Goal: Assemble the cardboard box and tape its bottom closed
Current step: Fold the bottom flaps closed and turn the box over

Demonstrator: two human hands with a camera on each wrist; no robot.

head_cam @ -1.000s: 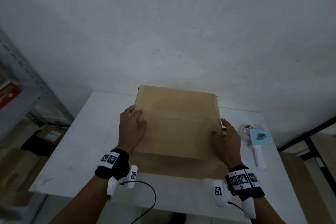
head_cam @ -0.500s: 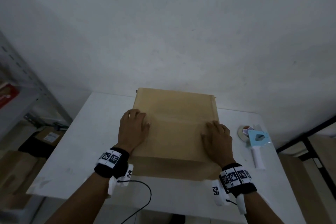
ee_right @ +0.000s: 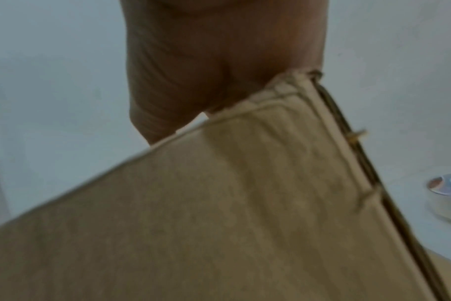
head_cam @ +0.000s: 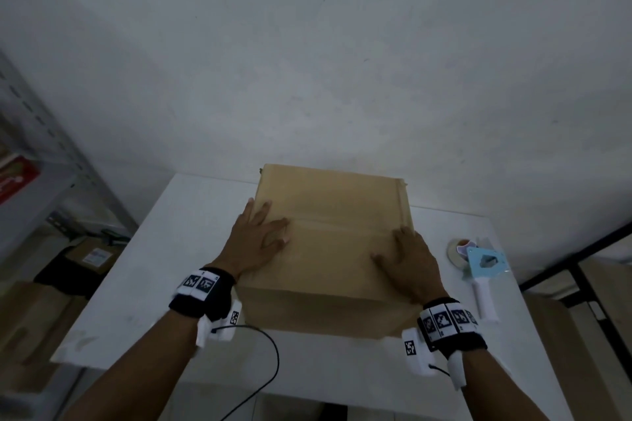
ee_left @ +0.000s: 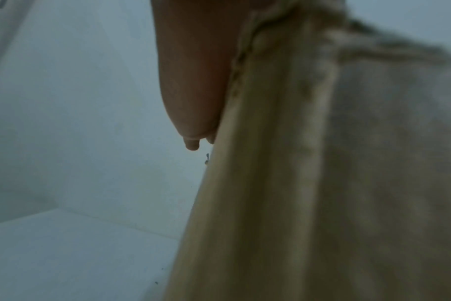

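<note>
One cardboard box (head_cam: 337, 232) on white surface (head_cam: 191, 215), folded flaps up, long axis apparently running away from viewer; left hand (head_cam: 256, 243) and right hand (head_cam: 408, 265) flat, fingers spread, pressing flaps.

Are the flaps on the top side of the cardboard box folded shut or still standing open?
Folded shut: the flaps lie flat, left hand and right hand pressing them.

Matt cardboard on a smooth white tabletop

The cardboard box (head_cam: 333, 236) is plain brown corrugated board, matt, with faint ribbing and frayed raw edges in the right wrist view. The table (head_cam: 191, 222) under it looks smooth, white and slightly sheeny. At 3 o'clock of the box, the tape dispenser (head_cam: 484, 275) is pale blue and white plastic, its tape roll (head_cam: 456, 251) glossy. The wall (head_cam: 307, 61) is matt, faintly mottled white.
</note>
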